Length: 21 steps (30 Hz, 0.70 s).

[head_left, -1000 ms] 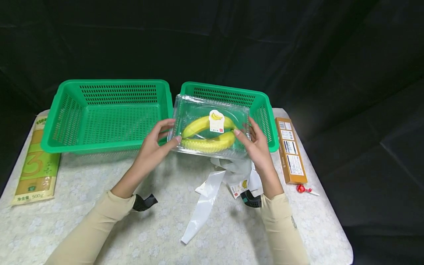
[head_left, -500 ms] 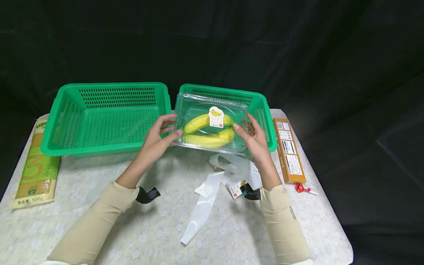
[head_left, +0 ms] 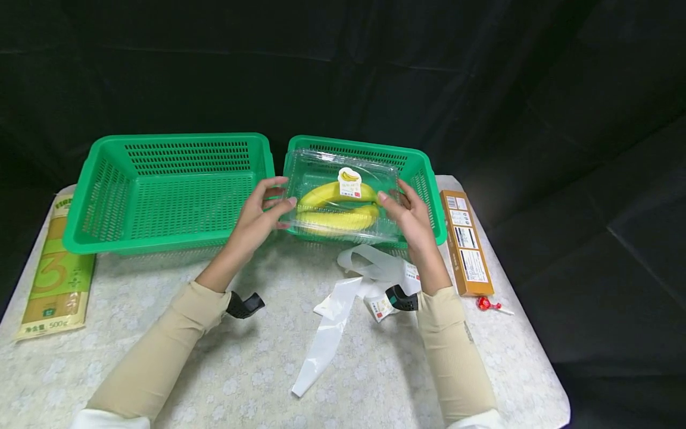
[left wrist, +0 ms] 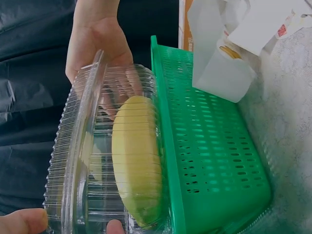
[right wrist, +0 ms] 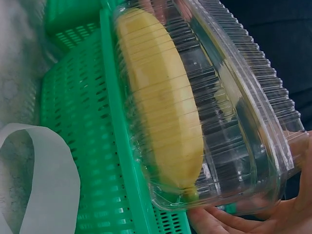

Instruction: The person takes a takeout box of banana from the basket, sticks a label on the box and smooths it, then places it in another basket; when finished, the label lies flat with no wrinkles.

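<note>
Between both hands is a clear plastic clamshell box (head_left: 321, 165) with two bananas (head_left: 337, 219) inside and a white banana label (head_left: 350, 183) on its lid. My left hand (head_left: 256, 214) grips the box's left end, thumb on top and fingers below. At the right end my right hand (head_left: 412, 215) holds it the same way, thumb near the lid's edge. The box is over the right green basket (head_left: 435, 190); in the left wrist view its underside sits close to that basket's rim (left wrist: 168, 146). Whether they touch I cannot tell.
Left of it stands another green basket (head_left: 193, 202). A noodle packet (head_left: 56, 271) lies at the far left. To the right are an orange-brown box (head_left: 467, 244) and a red lollipop (head_left: 485, 304). White label strips (head_left: 327, 339) lie on the patterned tablecloth (head_left: 241, 369).
Both hands have moved the box slightly forward, away from the person, over the right basket. Its near edge now lies over the basket's front rim. Both grips stay the same.
</note>
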### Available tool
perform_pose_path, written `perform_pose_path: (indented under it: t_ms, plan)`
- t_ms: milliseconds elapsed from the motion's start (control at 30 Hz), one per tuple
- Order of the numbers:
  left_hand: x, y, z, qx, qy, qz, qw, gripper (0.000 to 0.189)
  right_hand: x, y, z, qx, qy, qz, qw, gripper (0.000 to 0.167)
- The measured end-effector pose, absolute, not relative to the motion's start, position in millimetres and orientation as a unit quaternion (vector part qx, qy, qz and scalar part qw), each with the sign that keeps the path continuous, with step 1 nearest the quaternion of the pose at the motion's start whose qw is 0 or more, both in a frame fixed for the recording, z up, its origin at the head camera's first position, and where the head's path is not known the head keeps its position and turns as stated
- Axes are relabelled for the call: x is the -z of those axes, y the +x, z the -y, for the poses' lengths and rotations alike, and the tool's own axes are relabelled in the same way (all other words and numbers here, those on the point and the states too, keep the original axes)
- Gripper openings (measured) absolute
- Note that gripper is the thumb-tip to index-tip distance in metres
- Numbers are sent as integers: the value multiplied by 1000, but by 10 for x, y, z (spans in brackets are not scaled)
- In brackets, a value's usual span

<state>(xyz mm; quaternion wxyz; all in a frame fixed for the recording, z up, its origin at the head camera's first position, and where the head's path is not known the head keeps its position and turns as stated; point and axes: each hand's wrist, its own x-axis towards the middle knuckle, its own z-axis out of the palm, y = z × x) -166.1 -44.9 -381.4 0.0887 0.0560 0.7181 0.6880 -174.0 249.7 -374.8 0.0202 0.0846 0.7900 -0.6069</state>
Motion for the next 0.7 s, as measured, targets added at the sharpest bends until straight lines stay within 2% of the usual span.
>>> perform_pose_path:
  t_ms: [500,700]
  plan:
    - [3825,-1788,409,-689,42,-717,102,57,3769,-1880,-2523,611,101,-785,31,79]
    - [3844,-1867,383,-686,30,-719,108,57,3781,-1945,-2498,612,105,-784,11,77]
